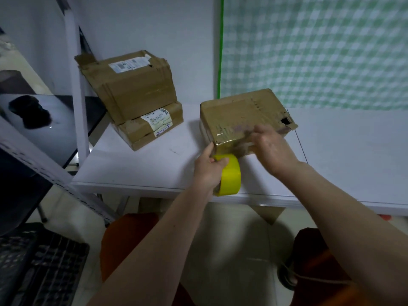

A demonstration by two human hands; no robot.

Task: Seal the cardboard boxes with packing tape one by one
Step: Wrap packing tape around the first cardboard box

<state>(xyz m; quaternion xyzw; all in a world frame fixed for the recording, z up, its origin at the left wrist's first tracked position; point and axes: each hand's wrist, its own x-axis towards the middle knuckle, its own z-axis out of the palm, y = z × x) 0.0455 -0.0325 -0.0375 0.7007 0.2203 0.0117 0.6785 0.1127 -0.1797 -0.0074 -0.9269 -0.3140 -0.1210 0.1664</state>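
Note:
A worn cardboard box (240, 113) with a torn hole at its right corner lies on the white table (136, 164), near the front edge. My left hand (209, 168) grips a yellow roll of packing tape (231, 176) just below the box's near left corner. A strip of clear tape runs from the roll up onto the box's near side. My right hand (271, 146) presses flat on that near side, blurred by motion. Two more cardboard boxes sit stacked at the table's back left: a larger one (132, 85) leaning on a flatter one (152, 127).
A grey metal shelf post (75, 85) stands left of the table. A black keyboard (42, 266) lies at the lower left. A green checked cloth (320, 47) hangs behind the table. Orange stools (123, 237) stand underneath.

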